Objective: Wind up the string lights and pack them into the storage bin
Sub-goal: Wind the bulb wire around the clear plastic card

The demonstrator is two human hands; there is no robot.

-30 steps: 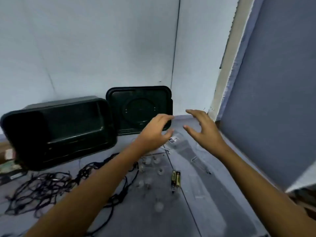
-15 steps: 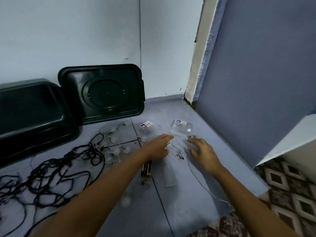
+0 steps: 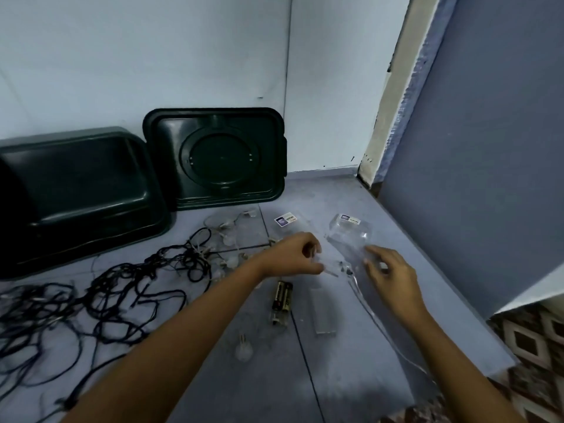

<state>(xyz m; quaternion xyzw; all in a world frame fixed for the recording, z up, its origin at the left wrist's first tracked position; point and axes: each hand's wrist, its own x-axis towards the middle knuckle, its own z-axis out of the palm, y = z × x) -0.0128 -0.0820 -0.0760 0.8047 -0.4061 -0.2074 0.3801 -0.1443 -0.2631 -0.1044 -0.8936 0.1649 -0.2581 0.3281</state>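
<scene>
By the look of things, the task has barely begun. The string lights lie unwound, a loose tangle of thin black cord across the left side of the floor, with round clear bulbs at its far end. None of it is in the storage bin, a glossy dark green plastic tub with rounded corners at the floor's far left edge, its opening turned toward you. Its lid, of the same plastic and moulded with a raised ring, leans upright against the wall just beside it.

Your left hand is over the middle of the floor, fingers curled and pinching a small clear part too blurred to name. Your right hand is near it, fingers bent over a crinkly clear wrapper; I cannot tell whether they grip it. A thin clear wire trails toward the near right edge. Two batteries lie near your left wrist. All the winding and packing is left to do.
</scene>
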